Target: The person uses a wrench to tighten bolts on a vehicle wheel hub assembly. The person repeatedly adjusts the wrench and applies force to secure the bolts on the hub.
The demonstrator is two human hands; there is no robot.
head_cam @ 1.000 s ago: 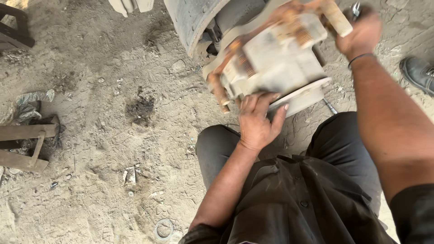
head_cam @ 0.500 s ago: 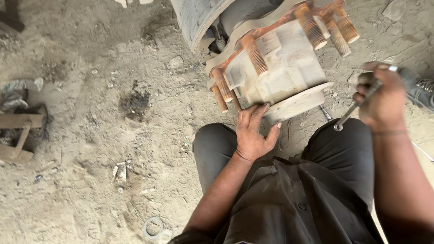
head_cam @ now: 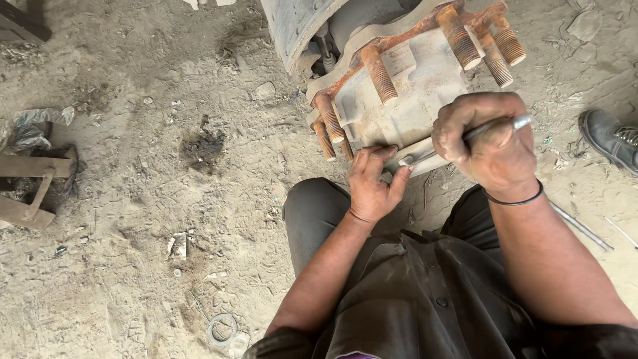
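The grey wheel hub (head_cam: 405,100), ringed by rusty threaded studs (head_cam: 380,74), sits on the sandy ground just in front of the person's knees, joined at its far side to a dusty brake drum (head_cam: 296,26). Half a second ago the right hand was off to the side of the hub, holding the tool in the air; now the right hand (head_cam: 488,143) has come in over the hub's near edge, fist closed around a slim metal tool (head_cam: 465,136) whose tip lies against the lower flange, just beside the left fingers. The left hand (head_cam: 371,183) has hardly moved: it stays pressed on the hub's lower rim, fingers (head_cam: 372,156) flat on the metal, clasping nothing. The view has also drawn closer to the hub than before. A black band (head_cam: 515,199) circles the right wrist.

No package, label or sign can be made out. The nearest things of that kind are a crumpled piece of clear plastic (head_cam: 33,126) at the left edge, above some wooden bars (head_cam: 30,179), and a small pale scrap (head_cam: 178,244) on the dirt. A metal ring (head_cam: 221,329) lies half sunk in the sand near the bottom, a thin rod (head_cam: 578,226) lies right of the legs, and a black boot (head_cam: 608,136) shows at the right edge.
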